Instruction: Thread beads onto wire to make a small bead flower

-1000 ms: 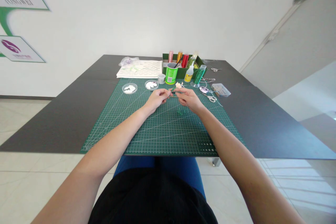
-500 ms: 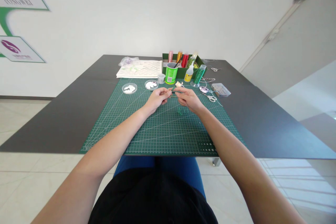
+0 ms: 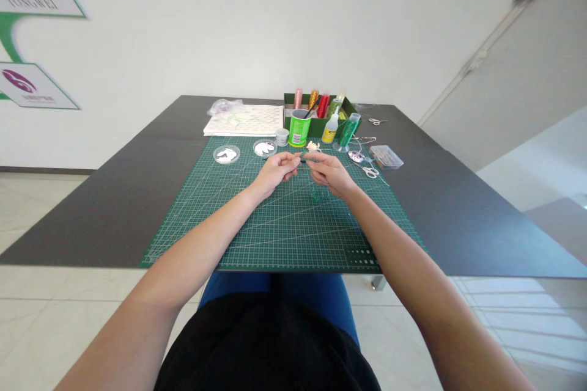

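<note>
Above the green cutting mat (image 3: 257, 226), my left hand (image 3: 278, 171) is closed, thumb and fingers pinching one end of a thin dark strip (image 3: 303, 160). Facing it, my right hand (image 3: 331, 172) pinches the same strip's other end between thumb and forefinger; the fingers hide most of it, so its exact kind is unclear. Some green thread (image 3: 314, 195) hangs or lies just below my right hand. Right behind the fingertips sits a small cream-coloured piece (image 3: 312, 146).
Behind the hands stand a green can (image 3: 299, 129), a glue bottle (image 3: 330, 128), a green thread spool (image 3: 349, 130) and a box (image 3: 316, 129) of spools. White-handled scissors (image 3: 369, 171) and a clear case (image 3: 386, 157) lie right. Dishes (image 3: 226, 154) with white pieces sit left.
Both hands stay nearly in place. The fingertips shift slightly around the thin strip, and my right forefinger bends a little.
</note>
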`<move>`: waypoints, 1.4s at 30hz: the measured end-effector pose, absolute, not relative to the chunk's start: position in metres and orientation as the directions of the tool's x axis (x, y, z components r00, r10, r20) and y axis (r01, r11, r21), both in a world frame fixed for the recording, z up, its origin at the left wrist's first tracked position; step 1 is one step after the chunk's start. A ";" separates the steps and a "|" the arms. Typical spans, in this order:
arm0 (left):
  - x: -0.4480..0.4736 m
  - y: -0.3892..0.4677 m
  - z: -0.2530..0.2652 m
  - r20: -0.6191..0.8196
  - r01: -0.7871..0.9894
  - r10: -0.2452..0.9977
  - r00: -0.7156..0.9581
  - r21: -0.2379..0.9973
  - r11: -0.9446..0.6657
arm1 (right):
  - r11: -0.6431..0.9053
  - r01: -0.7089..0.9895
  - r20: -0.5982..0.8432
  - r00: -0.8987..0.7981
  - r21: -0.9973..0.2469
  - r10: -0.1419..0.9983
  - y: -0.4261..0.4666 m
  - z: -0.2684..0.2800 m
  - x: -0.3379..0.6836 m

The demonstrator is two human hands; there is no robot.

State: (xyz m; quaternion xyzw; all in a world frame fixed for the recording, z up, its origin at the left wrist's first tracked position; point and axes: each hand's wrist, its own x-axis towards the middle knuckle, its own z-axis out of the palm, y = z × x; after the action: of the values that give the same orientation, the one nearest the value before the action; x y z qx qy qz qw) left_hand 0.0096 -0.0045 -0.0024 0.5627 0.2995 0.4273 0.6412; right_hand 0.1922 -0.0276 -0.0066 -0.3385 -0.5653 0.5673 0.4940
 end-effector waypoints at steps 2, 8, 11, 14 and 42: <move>0.009 -0.004 -0.002 0.084 -0.206 0.885 0.458 0.979 0.013 | 0.126 -0.178 0.174 -0.285 -0.976 0.943 -0.028 -0.006 0.192; 0.009 -0.004 -0.002 0.074 -0.180 0.881 0.468 0.984 0.013 | 0.127 -0.151 0.167 -0.292 -0.980 0.942 -0.030 -0.002 0.193; 0.009 -0.004 -0.002 0.065 -0.153 0.886 0.459 0.988 0.007 | 0.124 -0.142 0.161 -0.290 -0.982 0.943 -0.031 -0.001 0.192; 0.009 -0.004 -0.002 0.063 -0.144 0.889 0.454 0.990 0.004 | 0.130 -0.139 0.166 -0.293 -0.982 0.942 -0.031 -0.001 0.192; 0.009 -0.004 -0.004 0.087 -0.214 0.882 0.463 0.977 0.015 | 0.120 -0.162 0.163 -0.288 -0.980 0.944 -0.029 -0.004 0.193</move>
State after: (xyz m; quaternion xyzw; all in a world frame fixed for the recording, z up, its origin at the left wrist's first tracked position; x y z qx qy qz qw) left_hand 0.0091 -0.0044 -0.0035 0.5592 0.2986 0.4237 0.6470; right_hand 0.1930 -0.0295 -0.0038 -0.3443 -0.5678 0.5671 0.4874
